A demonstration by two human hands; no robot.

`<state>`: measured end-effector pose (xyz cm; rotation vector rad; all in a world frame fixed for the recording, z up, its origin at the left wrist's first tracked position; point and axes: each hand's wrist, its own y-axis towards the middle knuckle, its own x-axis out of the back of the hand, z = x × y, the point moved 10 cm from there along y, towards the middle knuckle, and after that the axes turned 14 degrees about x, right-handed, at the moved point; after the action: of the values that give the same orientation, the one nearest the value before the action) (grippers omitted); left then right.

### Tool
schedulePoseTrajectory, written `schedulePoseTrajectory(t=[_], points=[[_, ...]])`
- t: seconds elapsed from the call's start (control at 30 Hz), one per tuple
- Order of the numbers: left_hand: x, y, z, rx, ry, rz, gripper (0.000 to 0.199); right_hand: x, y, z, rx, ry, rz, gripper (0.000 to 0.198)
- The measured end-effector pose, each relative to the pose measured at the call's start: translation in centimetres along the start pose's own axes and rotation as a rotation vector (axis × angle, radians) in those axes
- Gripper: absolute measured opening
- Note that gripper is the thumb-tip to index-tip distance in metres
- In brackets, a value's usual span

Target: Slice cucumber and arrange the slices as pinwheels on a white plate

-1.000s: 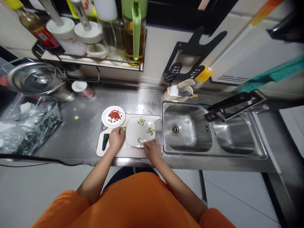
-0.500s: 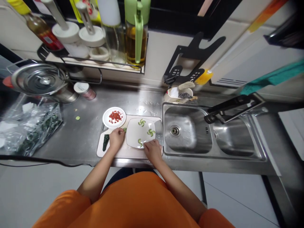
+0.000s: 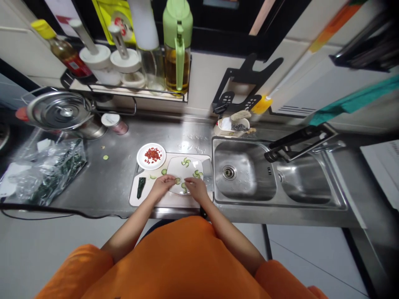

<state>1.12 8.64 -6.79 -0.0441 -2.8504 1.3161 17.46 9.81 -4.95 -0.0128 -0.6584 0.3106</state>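
My left hand (image 3: 162, 186) reaches over the left side of a squarish white plate (image 3: 175, 163), its thumb and finger pinched on a small green cucumber slice (image 3: 177, 181). Facing it, my right hand (image 3: 197, 190) hovers above the plate's lower right, fingertips drawn together; whatever they pinch is too small to make out. Curved cucumber slices (image 3: 186, 162) lie in little fans on the plate. Beneath it is a pale cutting board (image 3: 135, 197), bearing a dark green cucumber piece (image 3: 141, 187) and a loose slice (image 3: 163, 171). A wide knife blade (image 3: 208, 176) rests at the board's right.
A round white plate (image 3: 141, 156) of chopped red pieces stands behind the board. Right of it is a double sink (image 3: 249, 170) with a black faucet (image 3: 293, 141). A plastic bag of greens (image 3: 59, 174), a lidded pot (image 3: 62, 112) and a small jar (image 3: 114, 123) stand left.
My left hand has moved right from the board to over the plate, bringing a cucumber slice. My right hand has shifted slightly left and inward from the plate's edge.
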Motion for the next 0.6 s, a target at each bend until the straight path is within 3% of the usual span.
schedulePoseTrajectory(t=[0.13, 0.23, 0.4, 0.6], points=[[-1.9, 0.0, 0.7, 0.057, -0.068, 0.101, 0.034, -0.6, 0.4, -0.7, -0.091, 0.31, -0.038, 0.025], [-2.5, 0.1, 1.1, 0.089, -0.114, 0.149, 0.034, -0.9, 0.4, -0.8, -0.111, 0.422, -0.045, 0.025], [-3.3, 0.1, 1.7, 0.179, -0.261, 0.217, 0.034, -0.4, 0.4, -0.6, -0.094, 0.455, -0.075, 0.02], [-4.4, 0.3, 4.0, 0.388, -0.394, 0.299, 0.029, 0.7, 0.9, 0.8, 0.019, 0.405, -0.03, 0.017]])
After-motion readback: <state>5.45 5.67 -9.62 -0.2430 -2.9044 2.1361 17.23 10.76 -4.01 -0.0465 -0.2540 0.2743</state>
